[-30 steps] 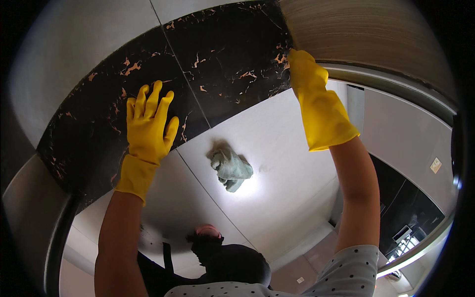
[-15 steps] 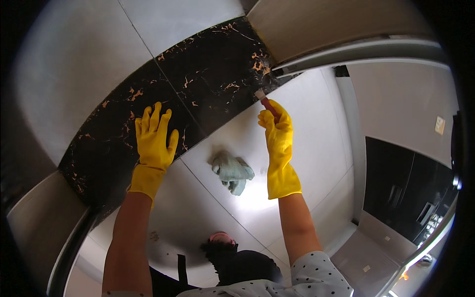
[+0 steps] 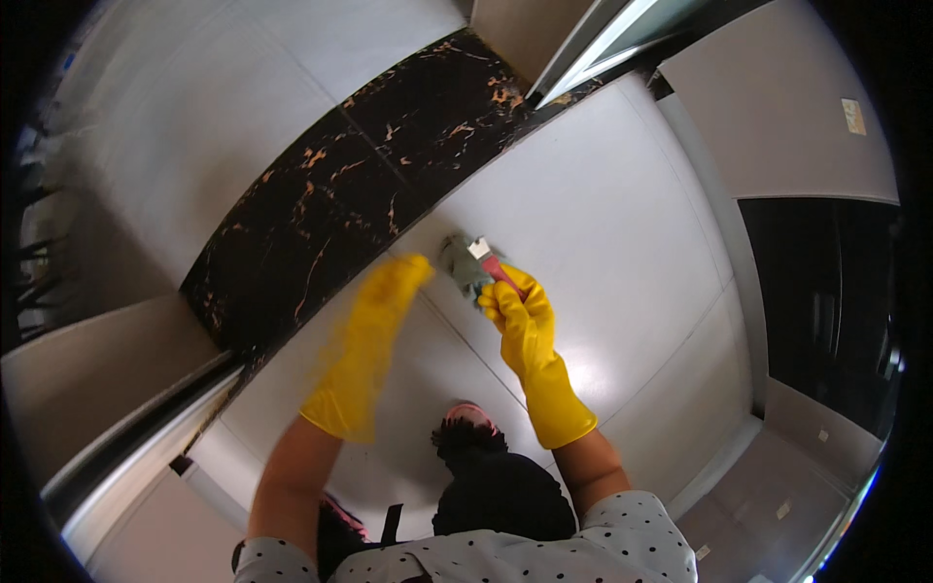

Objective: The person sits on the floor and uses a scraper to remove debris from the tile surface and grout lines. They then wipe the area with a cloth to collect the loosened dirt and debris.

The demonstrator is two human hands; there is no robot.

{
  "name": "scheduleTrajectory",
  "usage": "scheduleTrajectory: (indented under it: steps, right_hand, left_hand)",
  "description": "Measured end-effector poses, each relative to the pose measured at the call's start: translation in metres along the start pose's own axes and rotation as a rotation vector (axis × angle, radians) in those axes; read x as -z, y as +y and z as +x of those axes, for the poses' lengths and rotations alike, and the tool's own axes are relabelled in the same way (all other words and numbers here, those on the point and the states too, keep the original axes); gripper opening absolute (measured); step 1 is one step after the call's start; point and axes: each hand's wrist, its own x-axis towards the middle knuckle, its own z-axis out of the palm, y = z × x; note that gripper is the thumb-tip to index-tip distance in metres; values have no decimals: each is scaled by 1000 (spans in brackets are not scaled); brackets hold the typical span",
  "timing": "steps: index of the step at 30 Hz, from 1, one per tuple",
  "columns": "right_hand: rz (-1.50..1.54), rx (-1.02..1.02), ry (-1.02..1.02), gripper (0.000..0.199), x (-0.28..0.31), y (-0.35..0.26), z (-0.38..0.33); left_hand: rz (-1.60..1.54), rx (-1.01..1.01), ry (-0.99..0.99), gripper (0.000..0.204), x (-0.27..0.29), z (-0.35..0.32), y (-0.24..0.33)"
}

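Observation:
My right hand (image 3: 526, 321), in a yellow rubber glove, is closed around the red handle of a small scraper (image 3: 494, 268). Its short, flat metal blade points up and left. Behind the scraper a crumpled grey-green cloth (image 3: 455, 258) lies on the pale floor tiles, partly covered by the tool and my fingers. To the left of the cloth is my left hand (image 3: 394, 282), also gloved in yellow and smeared by motion, so its fingers cannot be made out. A black marbled threshold strip (image 3: 321, 209) crosses the floor just beyond both hands.
Door frame parts (image 3: 583, 53) stand at the strip's far right end, and a panel with a metal track (image 3: 146, 428) at its near left end. Dark glossy cabinet fronts (image 3: 816, 301) line the right. My foot in a pink sandal (image 3: 471, 416) is below my hands.
My left hand has left the black strip and moved right, toward the cloth. My right hand has drawn the scraper back from the strip's edge to the cloth. The view has shifted.

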Motion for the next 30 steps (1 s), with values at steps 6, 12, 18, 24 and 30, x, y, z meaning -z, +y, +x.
scheduleTrajectory:
  steps: [6, 12, 18, 24, 30]
  right_hand:
    - [17, -165, -58, 21, -10, 69, -56]
    - [-130, -275, -285, 27, -15, 62, -79]
    - [-797, -301, -386, 34, 26, 63, -45]
    - [-1412, 715, -61, 46, 8, 15, 41]
    - [-359, -190, -191, 42, 16, 52, 64]
  left_hand:
    - [-628, 382, -162, 42, -40, -101, -3]
    - [-739, 449, -252, 45, -9, -114, -18]
    - [-636, 318, 24, 45, 13, -122, -27]
    - [-522, 337, 37, 38, 39, -136, -32]
    - [-425, 366, -42, 38, 45, -147, -2]
